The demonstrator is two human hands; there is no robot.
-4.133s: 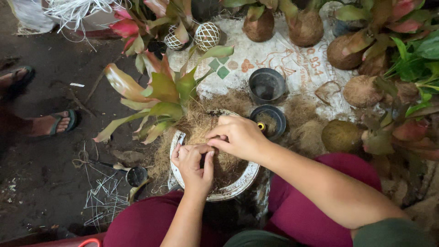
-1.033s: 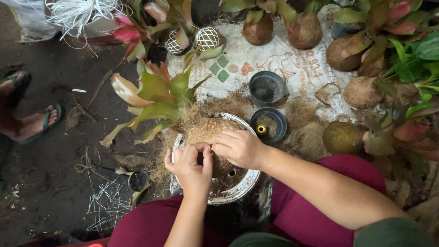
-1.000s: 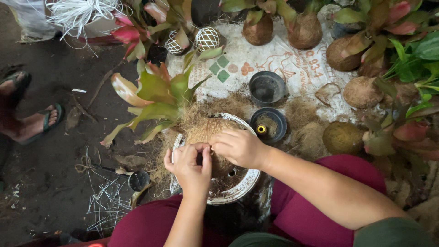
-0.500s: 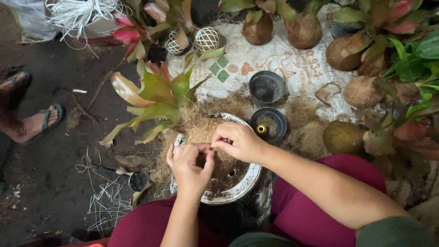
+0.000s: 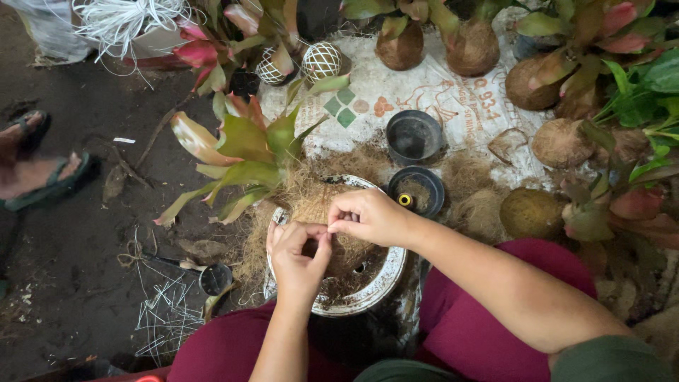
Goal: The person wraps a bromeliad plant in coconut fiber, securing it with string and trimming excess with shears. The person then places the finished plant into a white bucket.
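A bromeliad [image 5: 244,152] with green and reddish leaves lies tilted to the left, its base wrapped in a brown fibre bundle [image 5: 311,201]. The bundle rests over a chipped white basin [image 5: 382,283] held between my knees. My left hand [image 5: 297,255] is curled around the near side of the bundle, fingers closed on the fibre. Just above and right of it, my right hand [image 5: 368,216] pinches the fibre with thumb and forefinger. Whether a thin tie runs between my fingers is too small to tell.
Two black plastic pots [image 5: 414,134] [image 5: 417,189] stand behind the basin on a printed white sack [image 5: 453,99]. Husk-potted plants [image 5: 470,46] line the back and right. White strands [image 5: 127,21], a small black tool [image 5: 212,276], wire scraps and another person's sandalled foot [image 5: 42,170] lie left.
My right hand has drawn slightly up and right, away from my left, still pinching at the fibre. The other person's foot at the left has shifted a little.
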